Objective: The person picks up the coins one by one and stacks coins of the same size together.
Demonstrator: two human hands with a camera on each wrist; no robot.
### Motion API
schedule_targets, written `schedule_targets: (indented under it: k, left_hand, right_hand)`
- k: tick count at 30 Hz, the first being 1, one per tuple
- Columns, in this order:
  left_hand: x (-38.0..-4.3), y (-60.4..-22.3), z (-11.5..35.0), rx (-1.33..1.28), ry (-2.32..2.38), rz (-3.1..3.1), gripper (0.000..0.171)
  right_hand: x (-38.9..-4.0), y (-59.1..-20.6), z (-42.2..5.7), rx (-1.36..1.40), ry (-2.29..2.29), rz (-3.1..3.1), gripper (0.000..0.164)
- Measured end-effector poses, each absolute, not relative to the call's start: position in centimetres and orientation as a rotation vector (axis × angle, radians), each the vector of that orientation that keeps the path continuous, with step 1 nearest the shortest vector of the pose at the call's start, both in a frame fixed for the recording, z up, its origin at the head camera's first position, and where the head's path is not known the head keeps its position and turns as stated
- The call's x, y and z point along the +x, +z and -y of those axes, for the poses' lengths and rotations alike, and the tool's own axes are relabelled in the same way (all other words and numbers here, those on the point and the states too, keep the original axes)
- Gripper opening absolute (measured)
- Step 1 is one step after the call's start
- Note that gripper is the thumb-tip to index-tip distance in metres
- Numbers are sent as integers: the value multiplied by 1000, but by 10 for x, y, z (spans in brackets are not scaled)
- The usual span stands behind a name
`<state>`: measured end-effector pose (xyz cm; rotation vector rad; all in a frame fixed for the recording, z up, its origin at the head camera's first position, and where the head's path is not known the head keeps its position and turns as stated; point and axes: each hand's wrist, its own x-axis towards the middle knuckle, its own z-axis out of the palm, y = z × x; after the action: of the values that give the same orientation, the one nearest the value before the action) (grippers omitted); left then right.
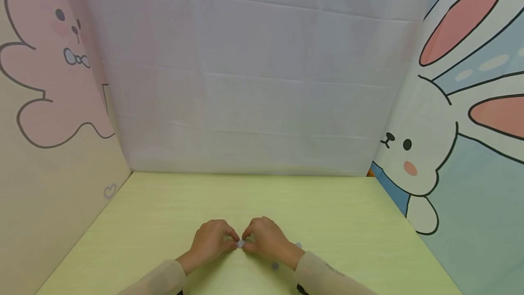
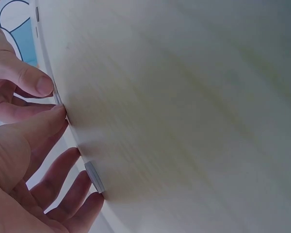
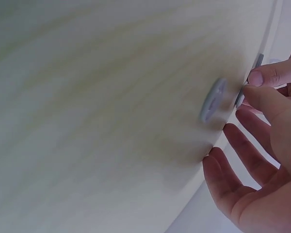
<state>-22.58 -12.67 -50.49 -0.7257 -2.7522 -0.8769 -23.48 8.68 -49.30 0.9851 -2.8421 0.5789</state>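
Between my hands, low in the middle of the head view, is a small round grey coin (image 1: 240, 243) on the tabletop. My left hand (image 1: 210, 240) pinches its left edge with thumb and forefinger, and my right hand (image 1: 268, 240) pinches its right edge the same way. In the left wrist view both thumbs meet at the coin (image 2: 57, 98), seen edge-on. A second grey coin (image 2: 94, 177), looking thick or doubled, lies beside the other fingers of the left hand. Close to the right hand, another coin (image 3: 214, 100) shows a raised pattern.
Two grey coins lie on the pale yellow-green table (image 1: 254, 199), one (image 1: 299, 245) just beyond the right wrist and one (image 1: 275, 266) below it. A white sheet (image 1: 254, 81) hangs at the back. Cartoon-printed walls (image 1: 471, 185) stand along both sides.
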Motion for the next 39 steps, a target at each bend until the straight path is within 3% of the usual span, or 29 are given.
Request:
schedule_targets:
  k: [39]
  left_hand:
    - [-227,-504,126,-739,-862,2759,16]
  right_hand:
    - [-232,-492,-87,995,593,2805,10]
